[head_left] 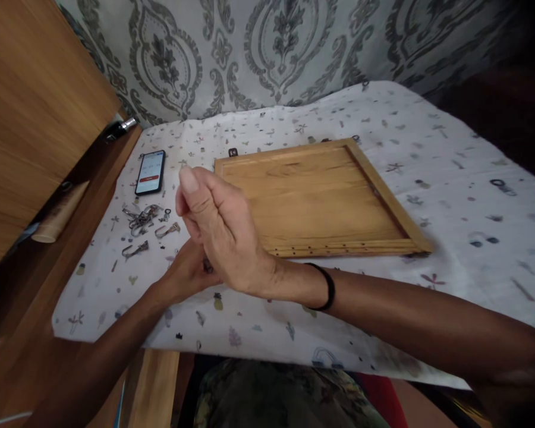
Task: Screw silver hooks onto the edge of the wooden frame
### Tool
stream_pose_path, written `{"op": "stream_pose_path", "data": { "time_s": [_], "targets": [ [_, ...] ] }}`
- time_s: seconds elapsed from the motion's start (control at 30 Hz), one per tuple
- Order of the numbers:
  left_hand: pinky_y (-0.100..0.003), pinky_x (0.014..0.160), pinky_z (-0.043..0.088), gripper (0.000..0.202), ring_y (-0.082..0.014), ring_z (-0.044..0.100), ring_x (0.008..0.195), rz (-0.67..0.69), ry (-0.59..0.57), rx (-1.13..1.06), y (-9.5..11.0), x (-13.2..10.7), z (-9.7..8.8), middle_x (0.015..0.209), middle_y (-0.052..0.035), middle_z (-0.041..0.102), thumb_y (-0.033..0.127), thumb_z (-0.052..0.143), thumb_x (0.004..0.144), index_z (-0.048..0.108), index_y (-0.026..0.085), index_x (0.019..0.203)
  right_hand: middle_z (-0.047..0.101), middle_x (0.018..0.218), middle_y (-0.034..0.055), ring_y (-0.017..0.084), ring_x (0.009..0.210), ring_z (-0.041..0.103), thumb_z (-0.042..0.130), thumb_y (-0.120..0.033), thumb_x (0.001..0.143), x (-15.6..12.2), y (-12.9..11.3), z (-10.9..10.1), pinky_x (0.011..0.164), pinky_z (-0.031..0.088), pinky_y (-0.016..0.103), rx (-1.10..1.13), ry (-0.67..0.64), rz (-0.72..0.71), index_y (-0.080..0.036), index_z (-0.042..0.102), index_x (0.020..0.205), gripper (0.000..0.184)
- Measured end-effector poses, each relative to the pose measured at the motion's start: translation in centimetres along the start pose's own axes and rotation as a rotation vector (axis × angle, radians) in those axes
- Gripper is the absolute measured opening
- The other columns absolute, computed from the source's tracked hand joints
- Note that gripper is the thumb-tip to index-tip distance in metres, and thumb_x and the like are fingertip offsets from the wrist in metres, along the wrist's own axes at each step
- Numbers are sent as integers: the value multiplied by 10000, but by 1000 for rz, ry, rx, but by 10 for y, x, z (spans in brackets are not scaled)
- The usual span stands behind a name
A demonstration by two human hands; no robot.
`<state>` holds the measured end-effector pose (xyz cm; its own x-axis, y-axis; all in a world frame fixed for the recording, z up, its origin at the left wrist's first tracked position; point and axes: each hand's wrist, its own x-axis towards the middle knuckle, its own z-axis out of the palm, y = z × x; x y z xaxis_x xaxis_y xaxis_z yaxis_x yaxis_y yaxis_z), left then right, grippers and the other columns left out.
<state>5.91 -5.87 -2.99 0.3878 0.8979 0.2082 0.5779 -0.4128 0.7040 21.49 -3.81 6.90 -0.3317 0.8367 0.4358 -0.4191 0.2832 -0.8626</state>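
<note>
Here | right hand (226, 229) curled, pressed together | left hand (183, 271) behind it, cannot tell grip | framed wooden board (314, 205) beyond

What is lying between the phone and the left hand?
The head view shows small metal pieces lying on the printed cloth between the phone and left hand.

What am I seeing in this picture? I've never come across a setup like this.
There's no machine here: these are a person's bare hands, seen from a camera worn on that person's head, looking forward and down. The right hand, with a black band on its wrist, has curled fingers and partly covers the left hand. Whether either holds anything is hidden. On the printed cloth lie a framed wooden board, a smartphone and some metal hooks.
</note>
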Motion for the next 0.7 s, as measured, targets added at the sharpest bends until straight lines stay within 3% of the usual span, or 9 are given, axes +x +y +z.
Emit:
{"op": "stream_pose_path", "data": {
  "time_s": [0.1,0.2,0.27,0.4,0.5,0.6,0.7],
  "targets": [
    [-423,856,547,520,-270,622,1043,16,3,-3,2,1,-2,1136,-63,651,535,800,813,606,257,1207,378,597,-55,121,551,402,448,-567,1040,5,-1,-4,513,336,269,-22,14,86,-241,462,759,430],
    [-374,748,506,506,-239,601,900,-7,-18,0,8,2,-6,1026,-55,641,561,803,800,607,222,1119,350,543,-74,100,490,333,476,-558,1034,16,0,-17,479,311,254,51,-174,187,-225,516,759,434],
    [-354,704,471,490,-222,576,837,-44,-41,4,11,3,-8,968,-48,624,581,798,795,596,208,1041,342,545,-85,87,492,324,518,-469,1038,22,2,-28,478,308,232,126,-317,215,-202,561,792,366],
    [-364,729,467,510,-233,572,862,-103,-79,-17,14,3,-11,980,-58,615,602,783,799,577,205,1044,487,661,-51,87,634,472,509,-211,1028,27,-1,-44,585,414,207,144,-488,210,-158,630,871,205],
    [-368,733,465,505,-231,562,853,-108,-88,-8,14,3,-11,963,-52,608,608,770,811,577,208,1050,641,874,-13,101,839,610,474,-162,1041,24,-11,-53,744,491,223,-81,-558,178,-183,649,936,205],
    [-370,734,461,500,-233,558,845,-77,-73,48,13,3,-11,944,-46,604,601,782,802,585,207,1039,674,1140,14,125,1082,627,447,-208,1074,22,-24,-59,933,475,236,-470,-606,21,-226,649,1057,204],
    [-374,754,476,516,-243,582,875,-49,-71,62,12,3,-11,973,-46,625,588,787,806,586,210,1095,633,1166,68,155,1034,592,410,-260,1100,23,-34,-62,913,450,284,-871,-699,-168,-182,616,1139,223]
  ]
}}
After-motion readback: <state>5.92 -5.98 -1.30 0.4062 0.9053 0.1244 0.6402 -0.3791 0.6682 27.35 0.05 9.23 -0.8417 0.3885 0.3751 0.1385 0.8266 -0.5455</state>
